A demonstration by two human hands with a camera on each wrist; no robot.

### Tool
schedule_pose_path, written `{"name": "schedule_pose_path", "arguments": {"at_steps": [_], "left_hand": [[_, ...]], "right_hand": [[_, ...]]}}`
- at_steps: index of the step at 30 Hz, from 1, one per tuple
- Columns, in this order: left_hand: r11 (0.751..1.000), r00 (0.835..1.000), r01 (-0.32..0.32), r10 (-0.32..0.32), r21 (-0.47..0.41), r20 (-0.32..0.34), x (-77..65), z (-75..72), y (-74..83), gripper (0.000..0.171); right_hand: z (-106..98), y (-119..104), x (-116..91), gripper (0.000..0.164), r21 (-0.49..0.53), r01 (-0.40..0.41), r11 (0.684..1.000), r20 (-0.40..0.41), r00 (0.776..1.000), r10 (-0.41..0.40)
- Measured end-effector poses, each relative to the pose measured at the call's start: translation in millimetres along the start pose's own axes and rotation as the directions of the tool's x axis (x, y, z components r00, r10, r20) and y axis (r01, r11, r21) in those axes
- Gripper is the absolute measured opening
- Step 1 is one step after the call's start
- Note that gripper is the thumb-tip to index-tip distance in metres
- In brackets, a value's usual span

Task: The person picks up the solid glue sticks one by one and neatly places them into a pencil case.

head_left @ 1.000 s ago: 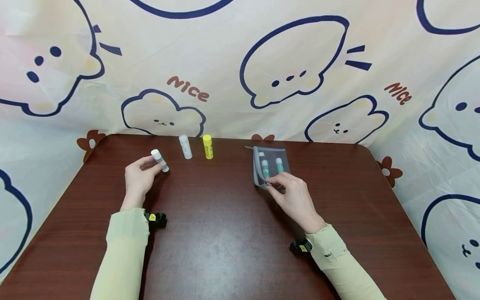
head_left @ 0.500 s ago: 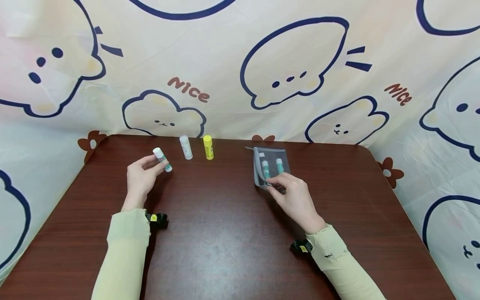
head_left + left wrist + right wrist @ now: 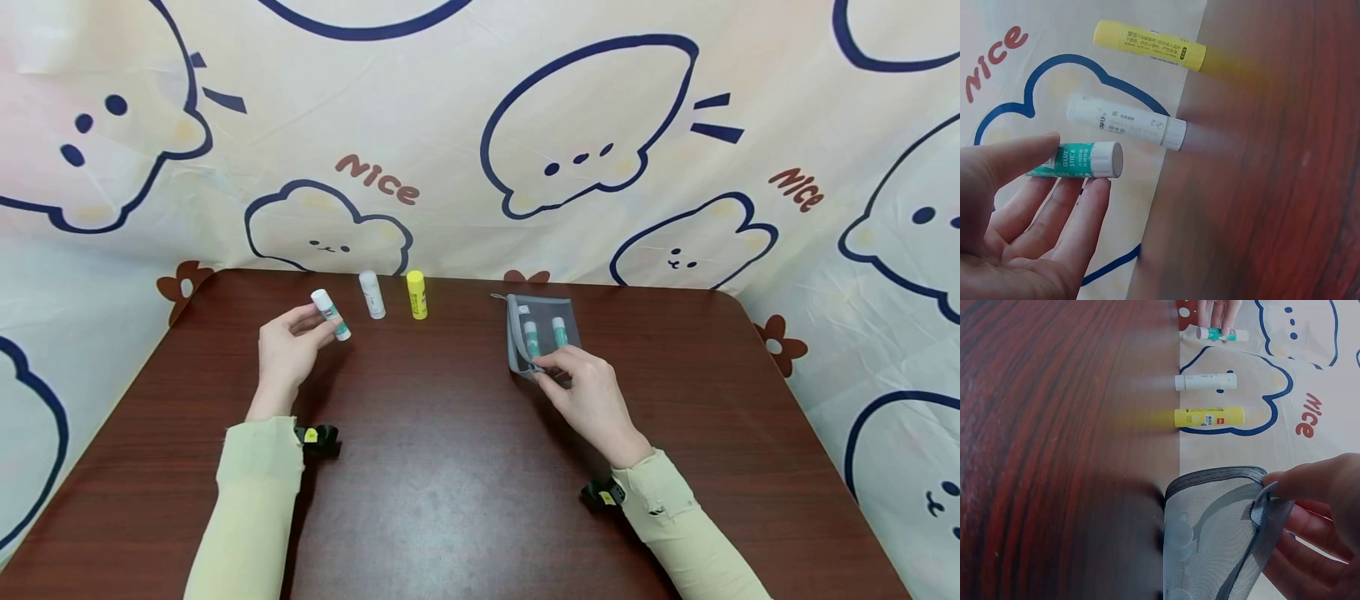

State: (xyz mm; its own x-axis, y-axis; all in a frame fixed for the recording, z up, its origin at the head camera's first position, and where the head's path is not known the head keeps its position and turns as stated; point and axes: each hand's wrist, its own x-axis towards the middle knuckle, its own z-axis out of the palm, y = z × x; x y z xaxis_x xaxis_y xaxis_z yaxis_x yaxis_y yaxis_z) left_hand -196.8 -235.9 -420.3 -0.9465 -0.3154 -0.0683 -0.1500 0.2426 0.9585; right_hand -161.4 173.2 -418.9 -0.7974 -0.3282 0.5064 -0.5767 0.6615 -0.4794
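Glue stick (image 3: 1079,159): our left hand (image 3: 288,352) pinches it left of the mesh pouch (image 3: 547,312); our right hand (image 3: 590,393) grips, seemingly, its rim (image 3: 515,333).

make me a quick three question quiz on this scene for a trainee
1. What does the left hand hold?
2. True or false: the right hand grips the grey mesh pouch.
3. Fill the gap: in the head view, the upright yellow stick stands to the ... of the upright white stick.

Key:
1. A green-labelled glue stick.
2. True.
3. Right.
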Motion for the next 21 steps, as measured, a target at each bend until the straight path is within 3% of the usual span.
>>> {"name": "schedule_pose_path", "arguments": {"at_steps": [7,21], "left_hand": [[0.998,0.998,-0.056,0.056,-0.021,0.011,-0.4,3.1,1.1,0.056],[0.996,0.996,-0.084,0.085,-0.038,0.019,-3.7,4.1,7.5,0.054]], "right_hand": [[-0.3,-0.6,-0.3,0.019,0.000,-0.003,1.000,0.001,1.000,0.003],[0.9,0.6,-1.7,0.019,0.000,-0.009,1.000,0.007,1.000,0.009]]}}
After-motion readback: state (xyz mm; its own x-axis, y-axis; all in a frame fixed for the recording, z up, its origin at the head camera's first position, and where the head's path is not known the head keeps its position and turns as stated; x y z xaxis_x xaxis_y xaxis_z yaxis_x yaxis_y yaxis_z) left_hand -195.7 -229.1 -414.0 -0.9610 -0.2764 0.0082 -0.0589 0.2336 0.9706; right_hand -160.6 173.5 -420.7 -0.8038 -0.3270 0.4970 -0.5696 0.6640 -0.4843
